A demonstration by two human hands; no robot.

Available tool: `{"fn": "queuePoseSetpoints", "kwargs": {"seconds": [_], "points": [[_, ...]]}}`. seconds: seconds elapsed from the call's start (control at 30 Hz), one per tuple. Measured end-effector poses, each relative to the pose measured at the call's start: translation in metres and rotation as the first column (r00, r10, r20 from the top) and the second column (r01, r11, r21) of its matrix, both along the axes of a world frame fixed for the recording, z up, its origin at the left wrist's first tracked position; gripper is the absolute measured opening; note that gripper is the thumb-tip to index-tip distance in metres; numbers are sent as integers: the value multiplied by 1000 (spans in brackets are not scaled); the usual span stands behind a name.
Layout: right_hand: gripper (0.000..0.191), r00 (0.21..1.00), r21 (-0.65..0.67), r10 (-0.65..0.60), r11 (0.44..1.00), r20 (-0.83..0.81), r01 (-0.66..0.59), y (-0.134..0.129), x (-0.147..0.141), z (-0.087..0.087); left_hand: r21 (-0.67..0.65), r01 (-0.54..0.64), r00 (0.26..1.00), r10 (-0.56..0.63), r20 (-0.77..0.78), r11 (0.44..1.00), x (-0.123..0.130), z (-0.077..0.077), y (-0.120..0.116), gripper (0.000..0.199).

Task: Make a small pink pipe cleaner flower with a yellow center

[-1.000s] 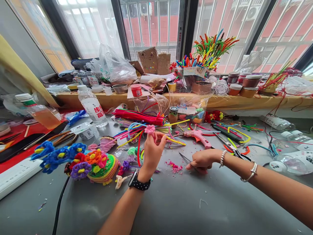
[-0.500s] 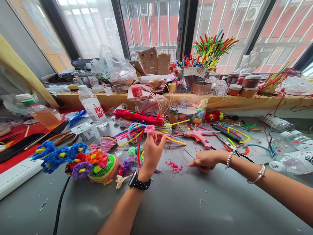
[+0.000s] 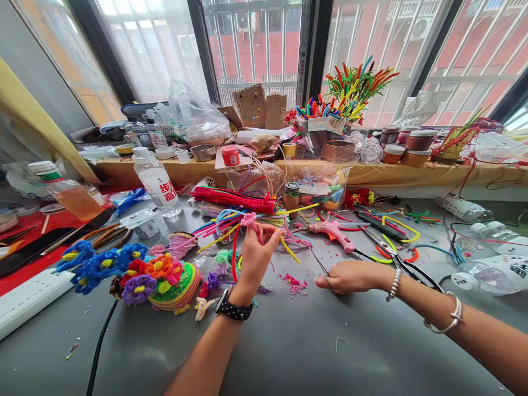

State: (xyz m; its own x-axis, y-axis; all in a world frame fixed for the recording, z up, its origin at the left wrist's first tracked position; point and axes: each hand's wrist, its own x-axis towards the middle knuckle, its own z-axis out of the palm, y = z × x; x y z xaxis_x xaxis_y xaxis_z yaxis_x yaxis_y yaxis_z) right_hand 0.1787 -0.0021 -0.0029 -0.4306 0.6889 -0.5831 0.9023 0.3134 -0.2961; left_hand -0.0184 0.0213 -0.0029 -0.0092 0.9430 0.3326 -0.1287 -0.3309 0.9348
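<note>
My left hand point(image 3: 258, 258), wearing a dotted watch band, is closed in a pinch under a small pink fuzzy flower point(image 3: 248, 219). A yellow pipe cleaner point(image 3: 291, 250) sticks out to the right at its fingertips; whether it is gripped there I cannot tell. My right hand point(image 3: 348, 276) is closed around thin dark tweezers point(image 3: 320, 260), whose tips point up and left, apart from the flower. Between the hands, pink fuzz clippings point(image 3: 293, 284) lie on the grey table point(image 3: 305, 346). Left of my left hand is a bunch of blue, orange and purple fuzzy flowers point(image 3: 136, 269).
A pink glue gun point(image 3: 336, 234) and scissors point(image 3: 388, 247) lie beyond my right hand. Red pipe cleaners point(image 3: 235, 199) are bundled behind my left hand. Water bottles point(image 3: 159, 184) stand or lie at both sides. Jars and craft supplies line the windowsill point(image 3: 185, 173).
The yellow pipe cleaner's free end has swung down and left. My right hand has turned, and the tweezers' two arms now show. The pink flower has shifted slightly left.
</note>
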Motion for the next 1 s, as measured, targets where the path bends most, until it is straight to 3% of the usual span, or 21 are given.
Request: {"fn": "queuePoseSetpoints", "kwargs": {"seconds": [0.17, 0.27, 0.4, 0.67, 1.0], "points": [[68, 996, -27, 72, 997, 45, -71, -1, -6, 6, -21, 26, 999, -26, -21, 999, 0, 1, -1, 31], [66, 994, -52, 111, 992, -22, -112, 2, -8, 5, -78, 115, 988, -123, -94, 990, 1, -2, 0, 31], [61, 989, -93, 68, 992, -132, -80, 4, -7, 0, -190, 218, 952, -251, -173, 957, 3, -6, 1, 26], [55, 977, -237, 15, 969, -211, -66, 4, -4, -1, -226, 263, 923, -313, -225, 938, 2, -10, 1, 22], [57, 972, -280, 3, 958, -235, -70, 0, -10, 5, -224, 286, 909, -337, -245, 932, 2, -12, 0, 20]]}}
